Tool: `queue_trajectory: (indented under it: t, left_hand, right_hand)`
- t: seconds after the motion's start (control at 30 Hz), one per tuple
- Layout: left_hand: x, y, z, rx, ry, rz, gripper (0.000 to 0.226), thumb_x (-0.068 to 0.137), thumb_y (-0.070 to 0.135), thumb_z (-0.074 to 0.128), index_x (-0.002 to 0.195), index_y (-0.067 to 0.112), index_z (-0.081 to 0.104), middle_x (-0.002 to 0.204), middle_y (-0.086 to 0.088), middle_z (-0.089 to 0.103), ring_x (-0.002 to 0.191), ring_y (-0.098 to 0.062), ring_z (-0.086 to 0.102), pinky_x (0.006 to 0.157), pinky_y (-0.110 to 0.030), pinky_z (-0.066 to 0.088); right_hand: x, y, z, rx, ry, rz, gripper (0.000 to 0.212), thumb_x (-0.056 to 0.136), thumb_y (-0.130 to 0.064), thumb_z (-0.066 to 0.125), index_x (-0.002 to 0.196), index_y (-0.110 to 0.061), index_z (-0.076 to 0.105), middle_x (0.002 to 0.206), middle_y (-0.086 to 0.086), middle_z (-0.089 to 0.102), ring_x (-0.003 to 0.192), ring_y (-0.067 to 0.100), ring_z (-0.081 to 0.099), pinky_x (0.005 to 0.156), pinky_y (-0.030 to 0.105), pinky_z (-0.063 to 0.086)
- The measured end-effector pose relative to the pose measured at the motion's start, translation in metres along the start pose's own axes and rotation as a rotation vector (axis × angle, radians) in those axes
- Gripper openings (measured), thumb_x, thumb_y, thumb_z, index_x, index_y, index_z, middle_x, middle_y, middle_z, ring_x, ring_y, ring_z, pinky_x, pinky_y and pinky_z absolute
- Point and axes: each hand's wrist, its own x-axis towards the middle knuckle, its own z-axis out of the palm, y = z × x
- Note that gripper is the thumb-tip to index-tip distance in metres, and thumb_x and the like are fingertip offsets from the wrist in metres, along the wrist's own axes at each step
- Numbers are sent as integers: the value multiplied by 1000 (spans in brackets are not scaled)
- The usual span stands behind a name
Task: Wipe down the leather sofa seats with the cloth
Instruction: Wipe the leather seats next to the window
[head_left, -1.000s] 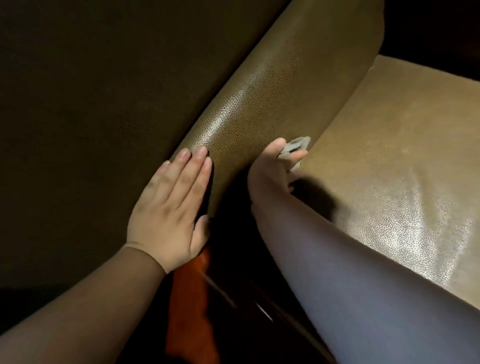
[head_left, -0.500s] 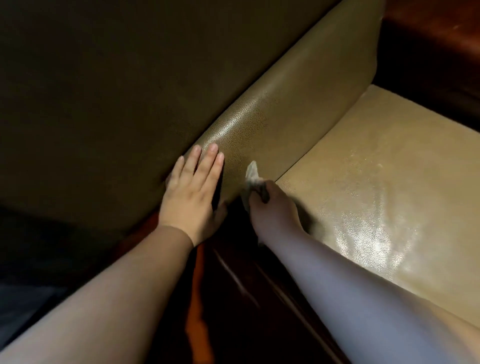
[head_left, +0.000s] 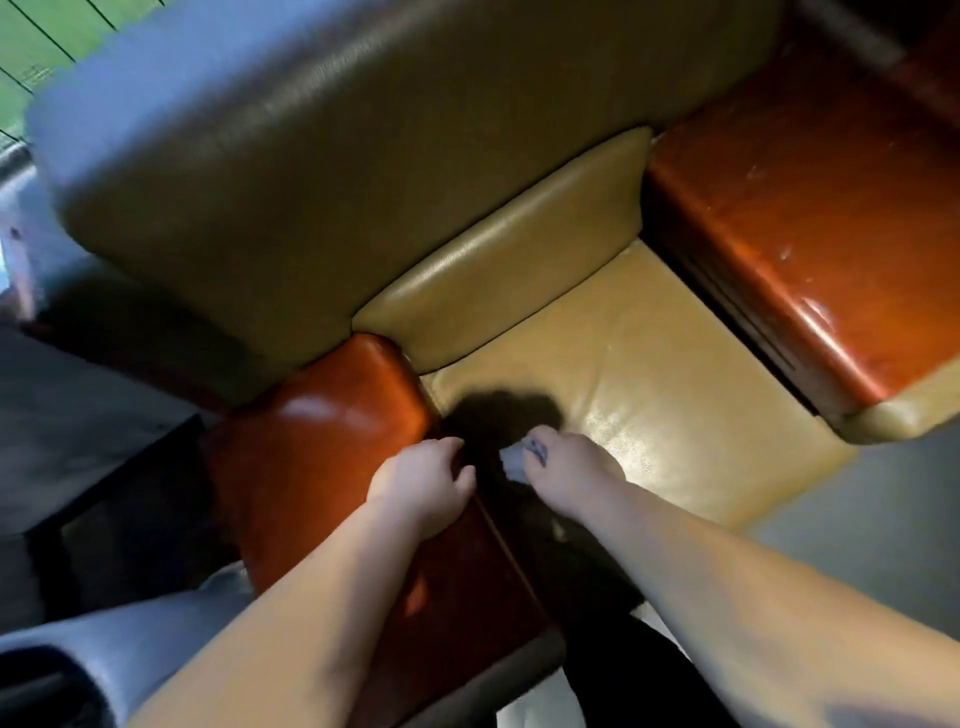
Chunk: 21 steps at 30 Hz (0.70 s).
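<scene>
The tan leather seat cushion (head_left: 649, 374) lies between two glossy reddish wooden armrests. My right hand (head_left: 566, 473) grips a small pale grey cloth (head_left: 514, 460) at the seat's near-left corner, beside the left armrest (head_left: 332, 410). Only a corner of the cloth shows past my fingers. My left hand (head_left: 423, 480) rests on the inner edge of that armrest, fingers curled over the edge toward the seat. A low tan lumbar cushion (head_left: 514, 249) sits against the tall olive backrest (head_left: 337, 156).
The right wooden armrest (head_left: 795, 234) bounds the seat on the far side. A dark side table (head_left: 78, 415) stands left of the sofa. Grey floor (head_left: 883, 519) shows at the right. A grey padded object (head_left: 62, 654) lies at bottom left.
The view has pulled back from the backrest to show the whole seat. My left hand left the backrest for the left armrest. My right hand drew the cloth back to the seat's near-left corner.
</scene>
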Motion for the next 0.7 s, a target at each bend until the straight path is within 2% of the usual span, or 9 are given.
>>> queue_trajectory:
  t: [0.1, 0.17, 0.27, 0.37, 0.5, 0.57, 0.7]
  left_hand:
    - [-35, 19, -24, 5, 2, -52, 54, 95, 56, 49, 143, 32, 58, 133, 1, 70, 122, -26, 66, 98, -41, 57]
    - [-55, 29, -34, 3, -5, -67, 50, 94, 56, 48, 136, 32, 61, 128, 2, 72, 117, -25, 68, 94, -39, 58]
    - [-74, 44, -44, 18, -23, -35, 50, 96, 57, 47, 136, 31, 61, 135, 1, 69, 123, -25, 65, 100, -38, 55]
    - [-89, 60, -58, 23, -16, 7, 58, 99, 58, 44, 148, 29, 55, 144, 1, 64, 131, -24, 61, 104, -37, 50]
    - [-111, 85, -90, -16, 76, 84, 61, 99, 59, 44, 151, 28, 52, 141, 1, 66, 131, -22, 61, 107, -35, 50]
    - [-126, 102, -103, -36, 132, 125, 60, 98, 60, 44, 151, 31, 52, 136, 4, 69, 127, -19, 64, 106, -36, 51]
    - [-152, 140, -117, -26, 201, 224, 60, 99, 62, 43, 152, 34, 51, 143, 7, 64, 130, -17, 61, 105, -35, 52]
  right_hand:
    - [-38, 5, -33, -49, 5, -15, 34, 99, -50, 42, 126, -35, 56, 110, 3, 69, 98, 31, 65, 72, 33, 46]
    - [-59, 6, -56, -49, 10, -31, 32, 98, -48, 43, 122, -32, 57, 108, 2, 69, 98, 31, 65, 77, 35, 52]
    - [-86, 12, -89, -59, 28, -8, 30, 99, -51, 41, 116, -32, 57, 108, 2, 68, 102, 33, 64, 82, 38, 52]
    - [-123, 25, -122, -78, 133, -24, 33, 102, -52, 41, 123, -32, 55, 109, 6, 71, 97, 32, 64, 76, 37, 50]
    - [-183, 36, -167, -85, 313, -18, 23, 102, -51, 42, 112, -35, 55, 101, -1, 69, 91, 26, 65, 77, 41, 56]
    - [-213, 43, -183, -87, 398, 5, 25, 103, -50, 42, 114, -33, 57, 104, -1, 70, 96, 27, 65, 77, 41, 54]
    - [-272, 65, -200, -16, 539, 78, 26, 102, -47, 43, 116, -32, 58, 108, 0, 71, 100, 28, 65, 76, 35, 46]
